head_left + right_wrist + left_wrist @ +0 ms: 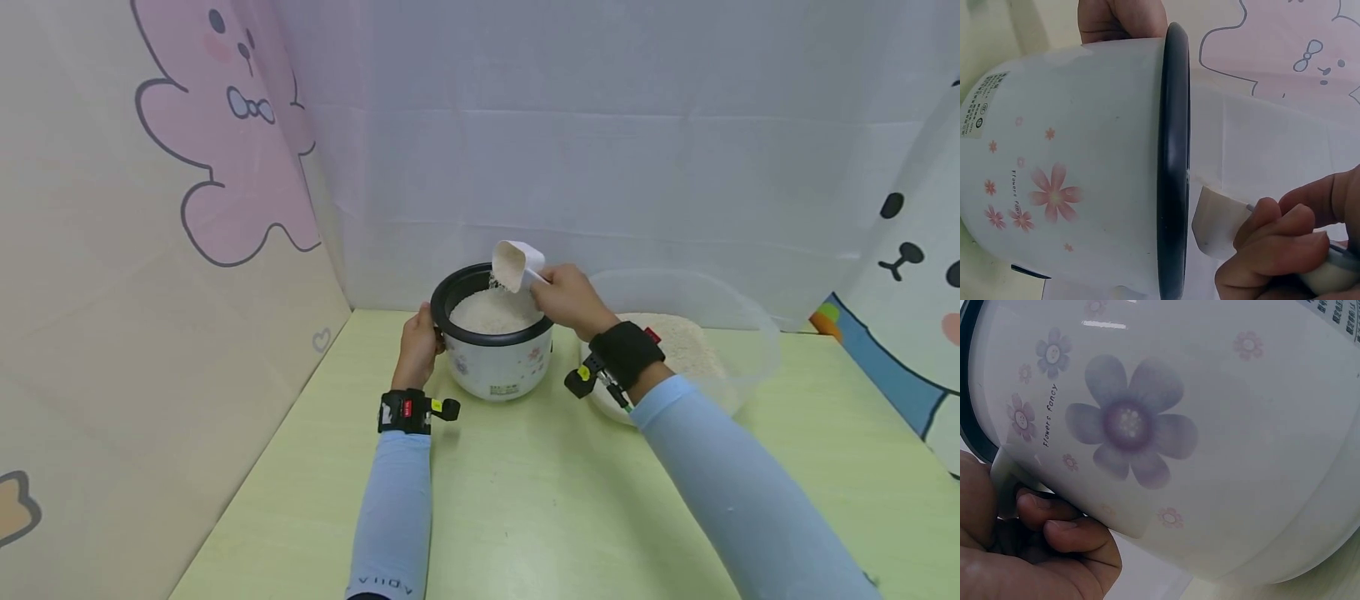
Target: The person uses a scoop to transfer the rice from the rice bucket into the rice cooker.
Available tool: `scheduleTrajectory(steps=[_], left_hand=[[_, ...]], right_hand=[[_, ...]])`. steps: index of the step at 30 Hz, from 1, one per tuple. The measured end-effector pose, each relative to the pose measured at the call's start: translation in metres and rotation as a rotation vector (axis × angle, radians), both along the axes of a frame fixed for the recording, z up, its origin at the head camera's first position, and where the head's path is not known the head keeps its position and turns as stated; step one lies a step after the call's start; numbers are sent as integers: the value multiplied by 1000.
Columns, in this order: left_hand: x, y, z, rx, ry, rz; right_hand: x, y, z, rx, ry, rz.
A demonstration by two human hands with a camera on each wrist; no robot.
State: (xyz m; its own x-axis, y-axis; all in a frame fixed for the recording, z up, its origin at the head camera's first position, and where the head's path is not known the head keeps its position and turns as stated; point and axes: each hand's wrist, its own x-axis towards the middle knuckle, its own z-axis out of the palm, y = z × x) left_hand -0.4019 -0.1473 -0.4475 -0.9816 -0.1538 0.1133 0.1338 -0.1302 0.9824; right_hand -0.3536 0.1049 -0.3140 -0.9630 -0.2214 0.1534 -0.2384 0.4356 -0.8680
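Note:
A white rice cooker (498,367) with a black rim and printed flowers stands on the table, and rice (495,312) fills much of it. My left hand (417,346) grips the cooker's side handle, its fingers curled under it in the left wrist view (1063,531). Above the cooker's opening, my right hand (572,298) holds a white measuring scoop (517,265) by its handle. The scoop is tilted, and grains fall from its lip into the cooker. In the right wrist view the scoop (1217,222) is just beyond the black rim (1174,162).
To the right, partly behind my right forearm, a clear plastic tub (761,350) holds more rice (678,342). The pale green table (510,517) meets a white cloth backdrop (600,167) behind the cooker. A printed cloth wall (187,350) runs along the left.

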Motion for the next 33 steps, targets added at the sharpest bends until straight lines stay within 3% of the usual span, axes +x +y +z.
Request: scheduleTrajectory(steps=[22, 33], left_hand=[[-1, -1, -1, -11, -21, 3], [-2, 0, -1, -7, -8, 0]], right_hand=[[1, -2, -8, 131, 57, 92], [6, -7, -8, 242, 157, 133]])
